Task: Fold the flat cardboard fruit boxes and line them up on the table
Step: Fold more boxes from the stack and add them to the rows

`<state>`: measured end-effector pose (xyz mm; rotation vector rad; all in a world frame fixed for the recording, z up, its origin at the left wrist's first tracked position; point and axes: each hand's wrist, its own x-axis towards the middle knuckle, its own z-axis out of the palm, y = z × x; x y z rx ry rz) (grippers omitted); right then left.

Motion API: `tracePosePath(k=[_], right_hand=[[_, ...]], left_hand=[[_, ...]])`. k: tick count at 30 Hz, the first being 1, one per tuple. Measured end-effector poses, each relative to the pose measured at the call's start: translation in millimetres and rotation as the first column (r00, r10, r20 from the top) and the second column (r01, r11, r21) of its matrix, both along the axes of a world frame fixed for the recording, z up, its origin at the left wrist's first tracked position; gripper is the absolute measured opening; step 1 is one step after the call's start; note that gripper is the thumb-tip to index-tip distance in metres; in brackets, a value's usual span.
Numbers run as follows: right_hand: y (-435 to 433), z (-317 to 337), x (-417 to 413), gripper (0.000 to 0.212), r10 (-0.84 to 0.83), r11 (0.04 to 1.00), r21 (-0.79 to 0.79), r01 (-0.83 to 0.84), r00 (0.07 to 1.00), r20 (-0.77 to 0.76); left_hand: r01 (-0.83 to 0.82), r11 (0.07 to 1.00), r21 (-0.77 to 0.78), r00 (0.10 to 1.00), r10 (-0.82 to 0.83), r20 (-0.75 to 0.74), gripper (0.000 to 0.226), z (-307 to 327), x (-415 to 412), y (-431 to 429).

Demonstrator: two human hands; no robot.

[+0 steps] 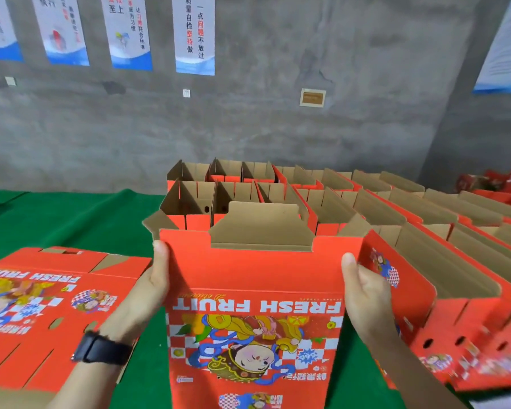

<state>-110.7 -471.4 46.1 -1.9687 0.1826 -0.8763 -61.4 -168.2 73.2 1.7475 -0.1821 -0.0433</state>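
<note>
Left hand [152, 278] and right hand [363, 286] grip the red fruit box [254, 290] by its side edges, thumbs on its front, above the green tabletop [56, 219].

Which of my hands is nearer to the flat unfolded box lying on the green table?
Left. The left hand grips the held box at its left edge, right beside the flat box; the right hand grips the opposite edge, farther away.
</note>
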Motion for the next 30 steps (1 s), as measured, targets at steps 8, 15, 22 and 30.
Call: tracePosePath(k=[8,15,22,30], right_hand=[[-7,-15,2,0.059,-0.018,0.992,-0.125,0.02,1.0,0.012],[-12,-22,7,0.018,-0.114,0.983,-0.156,0.095,0.986,-0.124],[-2,-10,5,0.079,-0.073,0.946,-0.325,0.016,0.984,-0.164],[3,-2,4,0.108,0.071,0.932,-0.357,-0.071,0.997,-0.014]], left_hand=[[-0.25,0.968,0.009,0.968,0.249,0.024,0.03,-29,5,-8],[-0.349,0.851,0.394,0.929,0.257,0.267,0.049,-37,-9,-11],[-0.363,0.78,0.51,0.846,0.046,0.531,0.076,-35,-13,4],[-0.189,0.824,0.535,0.821,-0.166,0.546,0.093,-29,1,5]])
